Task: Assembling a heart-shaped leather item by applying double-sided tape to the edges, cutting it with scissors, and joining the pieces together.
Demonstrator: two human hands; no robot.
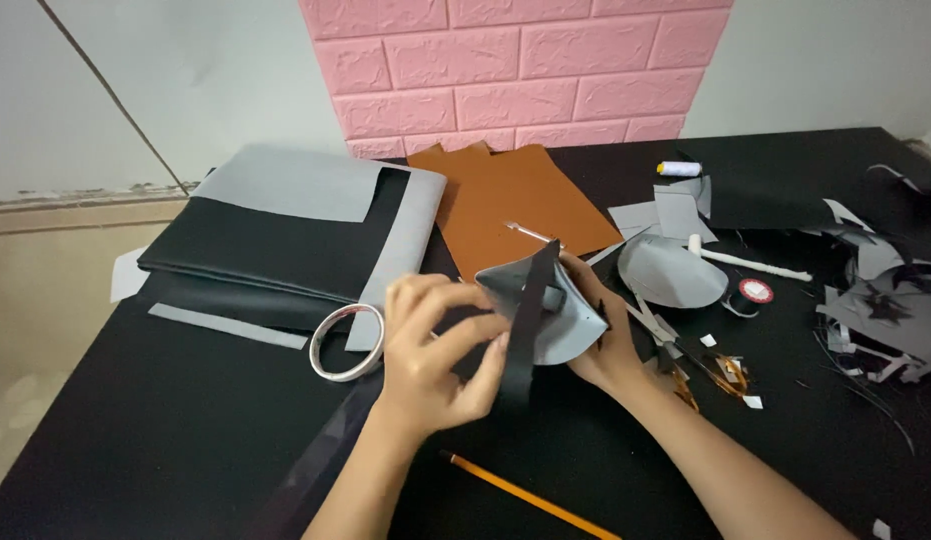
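Both hands are up over the middle of the black bench, working on a grey cone, a curved bit of grey sheet bent into a cone-ish shape. The right hand is cupped under it from behind, fingers closed around the far edge. The left hand is pinching a black strip that runs down across the front of the cone, thumb and fingers closed on it, with the strip's lower end hanging below the fingers.

Just left of the left hand there's a tape ring lying flat, touching the edge of a folded stack of black and grey sheets. Behind the cone is a brown sheet with a thin pen-like tool resting on it. A pencil lies on the near side between the forearms. Off to the right: another grey cutout, a white stick, a thread spool and a messy pile of scraps. Pink brick wall at the back.
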